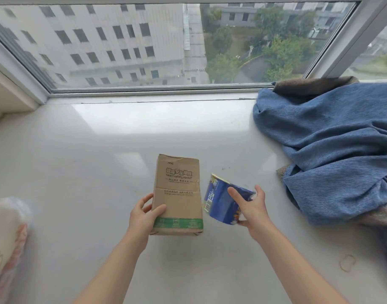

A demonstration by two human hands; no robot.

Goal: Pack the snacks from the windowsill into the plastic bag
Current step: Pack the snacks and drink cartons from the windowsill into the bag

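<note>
- Near the front edge of the windowsill, about midway along it, I have both hands on the goods: my left hand grips a brown cardboard box, thumb over its front face and fingers curled round its left side.
- That box is a tall, flat rectangle, its long axis running from me towards the window, top end tipped away; matt kraft card, creased, with a green band near the bottom and "Smart safety socket" printed above.
- My right hand holds a blue cup-shaped snack tub, fingers wrapped round its wall; it lies tilted, its wide rim pointing up and left towards the box, just beside it.
- I see glossy printed wrap on the tub, with a barcode near the rim.
- At the left edge of the sill sits a translucent plastic bag, crinkled, well apart from both hands.
- Rumpled blue cloth, coarse-woven, fills the sill's right side.
- A rubber band lies near the front right corner.
</note>
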